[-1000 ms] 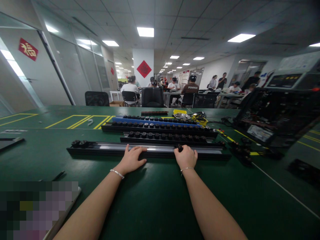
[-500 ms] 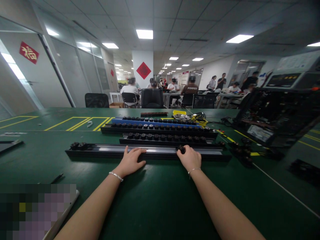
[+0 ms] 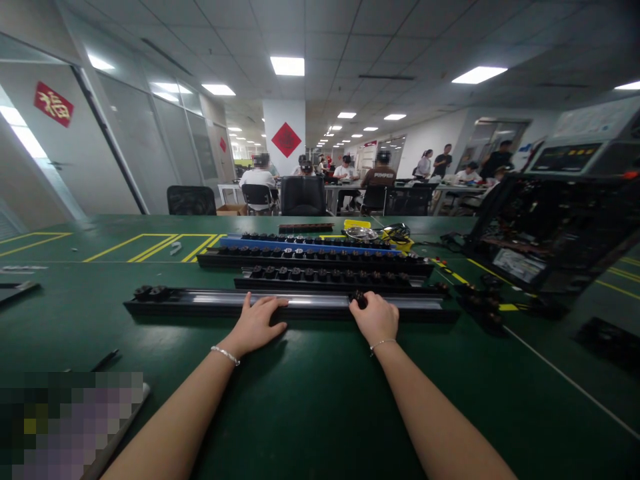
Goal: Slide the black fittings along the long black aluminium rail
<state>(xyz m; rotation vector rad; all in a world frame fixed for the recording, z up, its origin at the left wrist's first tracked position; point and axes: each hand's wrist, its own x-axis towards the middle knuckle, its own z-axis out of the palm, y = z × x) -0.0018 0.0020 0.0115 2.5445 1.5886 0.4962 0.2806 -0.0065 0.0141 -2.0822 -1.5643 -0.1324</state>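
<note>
A long black rail (image 3: 200, 302) with a shiny metal channel lies across the green table in front of me. My left hand (image 3: 256, 325) rests flat on its near edge, fingers stretched out over the channel. My right hand (image 3: 376, 318) is closed around a small black knob (image 3: 359, 297) seated on the rail near its middle. Two more black knobs (image 3: 150, 291) sit at the rail's left end. Both wrists wear thin bracelets.
Behind the near rail lie three more rails lined with black knobs (image 3: 320, 273), one of them blue (image 3: 240, 240). A metal bowl (image 3: 361, 233) and yellow parts sit further back. Black machinery (image 3: 550, 227) stands at the right. Loose black knobs (image 3: 483, 300) lie right of the rail. People sit at desks beyond.
Both hands stay on the rail; the view has shifted slightly, and my right hand has turned a little on the black knob.
</note>
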